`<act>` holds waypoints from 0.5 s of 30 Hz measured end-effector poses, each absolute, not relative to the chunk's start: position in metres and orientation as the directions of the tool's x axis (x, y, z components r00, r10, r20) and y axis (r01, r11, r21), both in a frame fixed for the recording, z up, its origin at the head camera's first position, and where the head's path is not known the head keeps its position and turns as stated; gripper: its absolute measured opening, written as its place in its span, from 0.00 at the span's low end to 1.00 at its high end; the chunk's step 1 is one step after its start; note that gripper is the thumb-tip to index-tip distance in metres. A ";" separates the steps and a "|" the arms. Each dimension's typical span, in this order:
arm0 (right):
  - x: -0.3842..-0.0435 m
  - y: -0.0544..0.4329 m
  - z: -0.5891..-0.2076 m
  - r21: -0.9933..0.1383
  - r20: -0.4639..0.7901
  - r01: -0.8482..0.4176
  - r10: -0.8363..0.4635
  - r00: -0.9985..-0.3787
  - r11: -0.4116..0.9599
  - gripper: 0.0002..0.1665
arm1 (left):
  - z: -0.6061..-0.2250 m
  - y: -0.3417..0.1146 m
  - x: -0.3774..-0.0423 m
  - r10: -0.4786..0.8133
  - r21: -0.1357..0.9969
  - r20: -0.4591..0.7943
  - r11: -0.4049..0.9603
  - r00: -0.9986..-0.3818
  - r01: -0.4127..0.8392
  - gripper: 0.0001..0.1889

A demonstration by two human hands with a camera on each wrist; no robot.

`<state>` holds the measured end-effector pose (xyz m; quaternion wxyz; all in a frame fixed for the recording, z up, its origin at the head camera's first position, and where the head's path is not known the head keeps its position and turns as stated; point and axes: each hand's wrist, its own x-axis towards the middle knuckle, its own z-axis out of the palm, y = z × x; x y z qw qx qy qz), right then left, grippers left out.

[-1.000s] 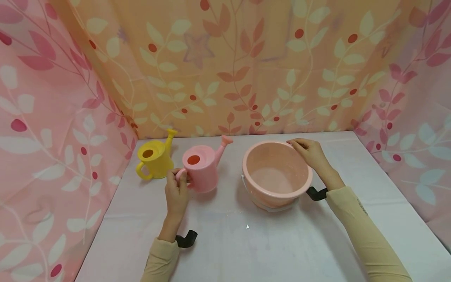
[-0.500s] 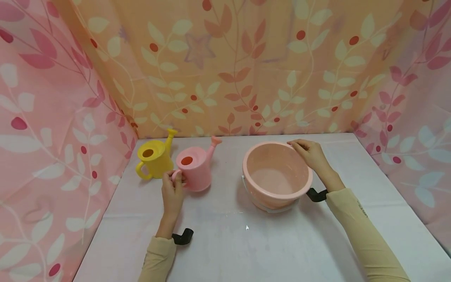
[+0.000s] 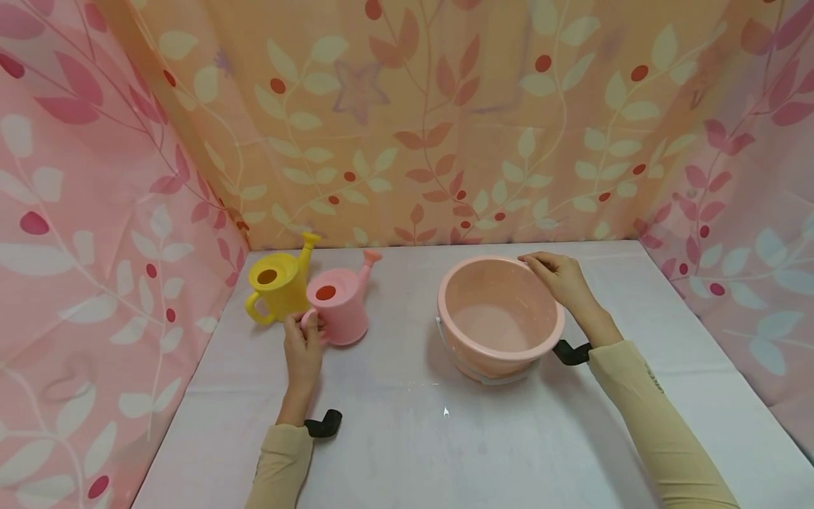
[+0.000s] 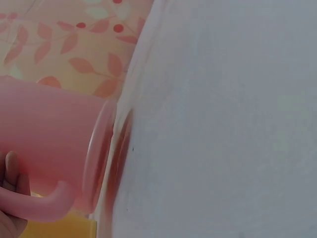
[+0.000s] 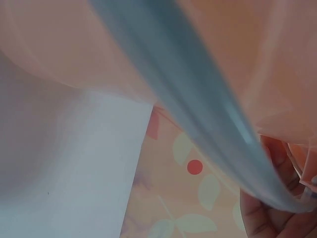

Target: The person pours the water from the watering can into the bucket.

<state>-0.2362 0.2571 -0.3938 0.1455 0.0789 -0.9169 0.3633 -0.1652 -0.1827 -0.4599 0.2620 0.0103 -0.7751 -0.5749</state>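
My left hand (image 3: 303,350) grips the handle of a pink watering can (image 3: 343,314), its spout pointing to the back right. In the left wrist view a narrow gap shows between the can's base (image 4: 96,158) and the table. Just behind and to the left stands a yellow watering can (image 3: 286,290), partly hidden by the pink one. Over on the right, my right hand (image 3: 562,279) pinches the far right rim of a pale pink bucket (image 3: 499,339). The bucket's grey handle (image 5: 198,99) hangs down, crossing the right wrist view; fingers (image 5: 257,213) show beyond it.
A white-covered table (image 3: 394,438) lies under everything. A leaf-patterned orange curtain (image 3: 407,127) closes off the back, with pink patterned cloth (image 3: 95,247) along the left and more on the right.
My left hand has carried the pink watering can leftward, towards the yellow one. My right hand and the bucket have stayed in place.
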 end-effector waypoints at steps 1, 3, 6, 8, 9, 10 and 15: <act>-0.236 0.257 -0.394 -0.643 0.325 -0.252 -0.040 -0.945 0.723 0.16 | -0.461 -0.184 -0.166 -0.321 0.897 0.392 0.340 -0.862 0.281 0.15; -0.236 0.257 -0.394 -0.642 0.327 -0.255 -0.042 -0.944 0.723 0.16 | -0.464 -0.186 -0.167 -0.330 0.899 0.386 0.345 -0.861 0.271 0.16; -0.236 0.257 -0.394 -0.644 0.325 -0.255 -0.044 -0.945 0.722 0.16 | -0.467 -0.188 -0.168 -0.344 0.902 0.380 0.344 -0.859 0.261 0.16; -0.236 0.257 -0.394 -0.645 0.323 -0.254 -0.044 -0.945 0.721 0.16 | -0.468 -0.189 -0.168 -0.353 0.902 0.381 0.342 -0.855 0.262 0.16; -0.236 0.257 -0.394 -0.644 0.323 -0.254 -0.044 -0.945 0.721 0.17 | -0.468 -0.190 -0.168 -0.355 0.902 0.383 0.343 -0.853 0.262 0.16; -0.236 0.257 -0.394 -0.645 0.323 -0.253 -0.044 -0.945 0.721 0.17 | -0.469 -0.190 -0.168 -0.357 0.901 0.386 0.344 -0.851 0.264 0.16; -0.237 0.258 -0.395 -0.646 0.324 -0.253 -0.041 -0.945 0.720 0.17 | -0.470 -0.191 -0.169 -0.373 0.897 0.394 0.354 -0.840 0.264 0.16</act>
